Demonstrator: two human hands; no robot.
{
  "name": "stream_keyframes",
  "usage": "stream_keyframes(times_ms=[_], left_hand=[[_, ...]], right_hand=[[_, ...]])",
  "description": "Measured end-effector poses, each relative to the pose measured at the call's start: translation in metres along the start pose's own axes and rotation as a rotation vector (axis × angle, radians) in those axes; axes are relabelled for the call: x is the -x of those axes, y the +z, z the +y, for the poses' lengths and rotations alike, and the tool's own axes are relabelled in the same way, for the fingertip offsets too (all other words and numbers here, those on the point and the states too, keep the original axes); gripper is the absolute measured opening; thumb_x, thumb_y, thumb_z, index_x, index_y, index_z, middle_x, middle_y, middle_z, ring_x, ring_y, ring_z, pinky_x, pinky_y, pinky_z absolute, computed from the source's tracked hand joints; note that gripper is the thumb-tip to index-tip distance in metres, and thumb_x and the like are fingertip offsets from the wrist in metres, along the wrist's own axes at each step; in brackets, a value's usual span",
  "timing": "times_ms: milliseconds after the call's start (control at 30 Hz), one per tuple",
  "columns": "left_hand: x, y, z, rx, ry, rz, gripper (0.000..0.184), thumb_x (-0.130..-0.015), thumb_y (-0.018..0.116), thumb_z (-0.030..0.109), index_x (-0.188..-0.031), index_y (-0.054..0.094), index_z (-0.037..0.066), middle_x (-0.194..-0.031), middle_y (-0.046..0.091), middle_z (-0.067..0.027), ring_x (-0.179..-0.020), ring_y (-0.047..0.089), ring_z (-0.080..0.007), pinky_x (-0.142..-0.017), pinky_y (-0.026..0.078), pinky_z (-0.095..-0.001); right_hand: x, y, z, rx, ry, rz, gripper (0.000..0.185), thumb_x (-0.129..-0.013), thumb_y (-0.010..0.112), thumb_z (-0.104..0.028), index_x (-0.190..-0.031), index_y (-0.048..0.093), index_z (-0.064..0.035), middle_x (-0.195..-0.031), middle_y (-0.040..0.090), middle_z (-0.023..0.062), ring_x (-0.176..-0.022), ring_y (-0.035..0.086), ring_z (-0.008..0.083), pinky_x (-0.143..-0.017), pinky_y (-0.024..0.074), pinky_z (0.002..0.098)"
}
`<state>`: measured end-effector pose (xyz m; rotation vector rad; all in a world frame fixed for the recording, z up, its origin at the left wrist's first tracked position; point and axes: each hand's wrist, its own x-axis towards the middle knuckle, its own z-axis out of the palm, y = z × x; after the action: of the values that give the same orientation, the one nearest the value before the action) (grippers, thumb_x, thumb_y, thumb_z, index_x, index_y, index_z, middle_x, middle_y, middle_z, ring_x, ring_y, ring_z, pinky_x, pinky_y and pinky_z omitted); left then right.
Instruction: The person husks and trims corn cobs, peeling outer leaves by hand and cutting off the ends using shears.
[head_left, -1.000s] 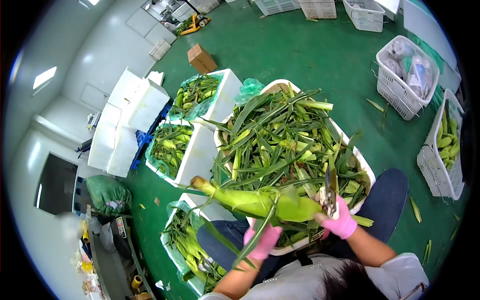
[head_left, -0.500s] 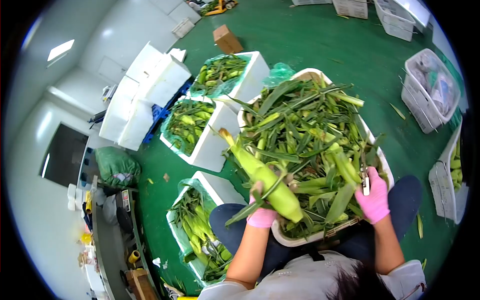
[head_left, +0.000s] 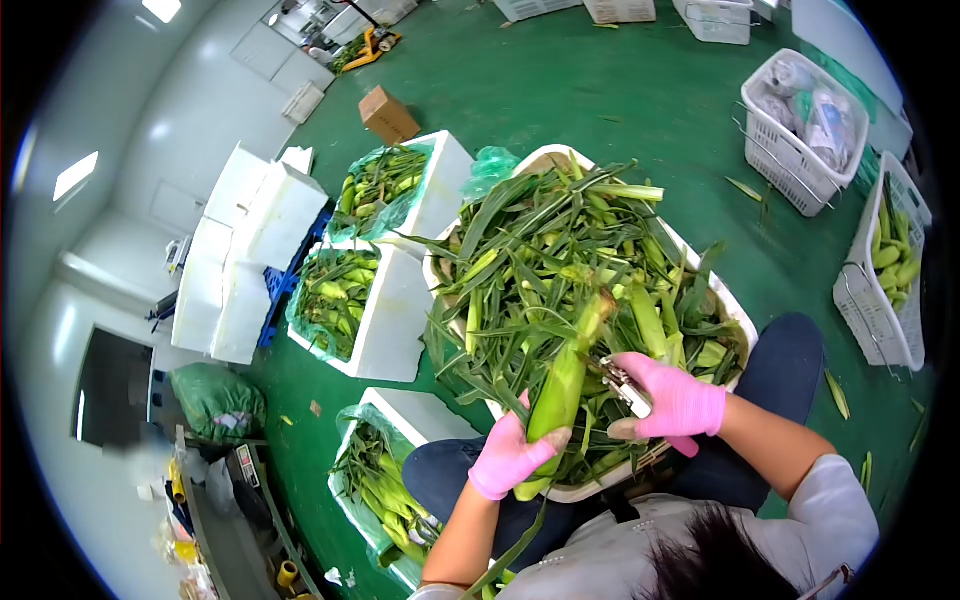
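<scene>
An ear of corn in its green husk point(head_left: 562, 393) stands tilted over the near part of a big white tub point(head_left: 735, 312), its brownish tip pointing away. My left hand point(head_left: 515, 452), in a pink glove with bare-looking fingertips, is wrapped round the lower part of the ear. In my right hand point(head_left: 676, 400), also pink-gloved, is a metal hand tool point(head_left: 626, 388), held just right of the ear. Loose husks and long leaves point(head_left: 550, 260) heap the tub beneath both hands.
White foam boxes of corn point(head_left: 400, 315) stand left of the tub, one near my left knee. White baskets point(head_left: 800, 175) are at the right, one with bagged items, one with corn. A cardboard box point(head_left: 388, 115) and stacked white boxes point(head_left: 235, 275) stand farther off.
The ear in my left hand has swung from pointing up-left to nearly upright. My right hand has moved left with the tool, close to the ear. The camera view has shifted.
</scene>
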<state>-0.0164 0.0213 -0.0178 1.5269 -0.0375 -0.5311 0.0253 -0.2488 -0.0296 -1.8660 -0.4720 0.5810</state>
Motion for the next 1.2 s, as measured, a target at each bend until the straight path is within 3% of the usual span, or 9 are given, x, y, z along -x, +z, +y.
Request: stream_keyframes(times_ms=[133, 367, 500, 667, 800, 900, 1033, 1100, 1200], left_hand=[[0.002, -0.025, -0.008, 0.179, -0.309, -0.266, 0.077, -0.085, 0.074, 0.029, -0.148, 0.04, -0.001, -0.133, 0.056, -0.0065, -0.121, 0.051, -0.0169, -0.104, 0.042, -0.0326], [-0.014, -0.022, -0.014, 0.215, -0.169, -0.191, 0.081, -0.073, 0.082, 0.032, -0.139, 0.046, 0.0, -0.109, 0.063, -0.0095, -0.094, 0.062, -0.0192, -0.086, 0.052, -0.0336], [-0.016, -0.007, -0.007, 0.063, 0.002, -0.004, 0.082, -0.078, 0.083, 0.041, -0.139, 0.045, 0.002, -0.116, 0.059, -0.0058, -0.103, 0.057, -0.0162, -0.093, 0.048, -0.032], [-0.033, 0.013, -0.005, -0.334, 0.082, -0.278, 0.079, -0.093, 0.064, 0.055, -0.142, 0.046, -0.005, -0.132, 0.058, -0.0158, -0.121, 0.055, -0.0249, -0.107, 0.041, -0.0361], [-0.032, 0.053, -0.018, -0.093, 0.385, 0.093, 0.072, -0.098, 0.063, 0.03, -0.155, 0.029, 0.001, -0.134, 0.057, -0.0138, -0.115, 0.058, -0.0243, -0.102, 0.045, -0.0365], [-0.05, 0.056, 0.001, -0.458, 0.839, 0.128, 0.032, -0.099, 0.062, 0.019, -0.127, 0.057, 0.003, -0.103, 0.064, -0.0095, -0.086, 0.059, -0.0221, -0.078, 0.048, -0.0356], [-0.057, 0.07, 0.005, 0.345, 0.292, 0.36, 0.039, -0.1, 0.057, 0.046, -0.102, 0.054, 0.007, -0.085, 0.059, -0.0063, -0.075, 0.056, -0.0187, -0.07, 0.048, -0.0333], [-0.079, 0.058, 0.027, 0.659, 0.393, 0.622, 0.048, -0.098, 0.056, 0.059, -0.098, 0.056, 0.01, -0.077, 0.058, -0.0024, -0.057, 0.049, -0.0121, -0.053, 0.042, -0.0275], [-0.112, -0.02, -0.005, 0.777, 0.4, 0.741, 0.033, -0.103, 0.057, 0.042, -0.092, 0.057, 0.012, -0.062, 0.048, 0.0034, -0.05, 0.042, -0.0102, -0.047, 0.038, -0.0263]], right_hand=[[-0.015, -0.007, 0.027, 0.195, -0.303, -0.083, 0.08, -0.075, 0.084, -0.038, -0.135, 0.049, 0.0029, -0.116, 0.063, 0.0234, -0.109, 0.063, 0.0366, -0.093, 0.0519, 0.0418], [0.013, 0.009, 0.022, -0.57, 0.081, 0.022, 0.024, -0.086, 0.073, -0.013, -0.105, 0.063, -0.0028, -0.081, 0.064, 0.0022, -0.07, 0.061, 0.0087, -0.064, 0.0512, 0.0259], [0.035, 0.029, 0.015, -0.664, -0.117, 0.3, 0.036, -0.084, 0.068, -0.001, -0.118, 0.057, -0.0033, -0.087, 0.064, 0.0012, -0.074, 0.06, 0.0068, -0.065, 0.0504, 0.0243], [0.027, 0.025, -0.012, -0.603, -0.006, 0.441, 0.054, -0.08, 0.08, -0.007, -0.128, 0.055, -0.007, -0.09, 0.059, 0.0008, -0.072, 0.052, 0.0089, -0.068, 0.047, 0.0258], [0.015, 0.022, -0.01, -0.457, -0.156, 0.498, 0.066, -0.073, 0.086, -0.009, -0.128, 0.05, -0.002, -0.107, 0.063, 0.0049, -0.092, 0.061, 0.0123, -0.082, 0.0512, 0.0288], [0.022, 0.018, 0.001, -0.362, -0.267, 0.445, 0.07, -0.071, 0.087, -0.004, -0.129, 0.048, -0.0006, -0.111, 0.064, 0.0083, -0.094, 0.065, 0.0152, -0.084, 0.0528, 0.0298], [0.046, -0.001, -0.009, -0.619, -0.319, 0.568, 0.066, -0.075, 0.084, -0.016, -0.128, 0.047, -0.0017, -0.104, 0.062, 0.0091, -0.092, 0.067, 0.0207, -0.083, 0.0545, 0.0319], [0.066, -0.032, 0.0, -0.68, -0.356, 0.794, 0.064, -0.082, 0.079, -0.021, -0.133, 0.046, -0.002, -0.105, 0.059, 0.0086, -0.095, 0.065, 0.02, -0.084, 0.0533, 0.0304], [0.095, -0.076, 0.006, -0.764, -0.625, 1.022, 0.054, -0.094, 0.068, -0.022, -0.14, 0.045, -0.0035, -0.127, 0.056, 0.0092, -0.116, 0.056, 0.0179, -0.101, 0.0463, 0.0319]])
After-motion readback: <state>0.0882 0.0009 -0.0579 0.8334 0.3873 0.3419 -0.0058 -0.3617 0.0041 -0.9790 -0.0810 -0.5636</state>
